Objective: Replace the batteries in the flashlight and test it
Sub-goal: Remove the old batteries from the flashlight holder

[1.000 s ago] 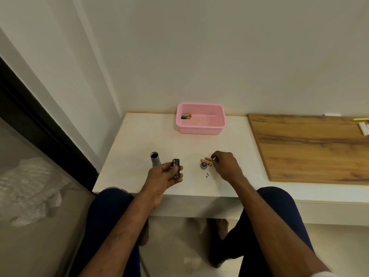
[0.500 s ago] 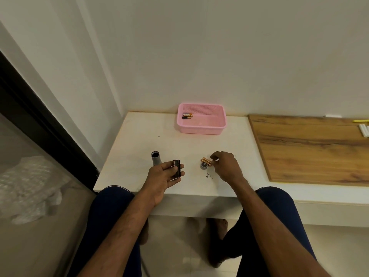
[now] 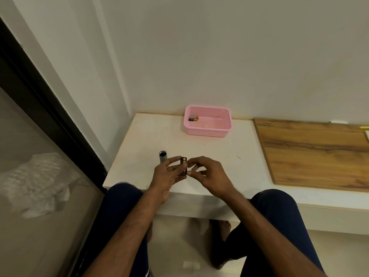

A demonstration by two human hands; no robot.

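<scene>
Head view: a pink basket [image 3: 207,131] at the back of the white table [image 3: 143,140] holds two batteries [image 3: 193,118] — a wooden board [image 3: 311,152] lies to the right. Left hand [image 3: 166,176] pinches the dark battery holder [image 3: 183,165] upright; right hand [image 3: 207,175] touches it, fingers curled. Grey flashlight tube [image 3: 162,156] stands just left, open end up.

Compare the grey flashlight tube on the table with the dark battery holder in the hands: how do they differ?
The flashlight tube stands upright on the white table, untouched; the battery holder is lifted, gripped by the left hand, with the right hand pinching it too. The flashlight tube is light grey with a dark open mouth; the battery holder is dark with a copper tint. Both are small and roughly cylindrical.
</scene>
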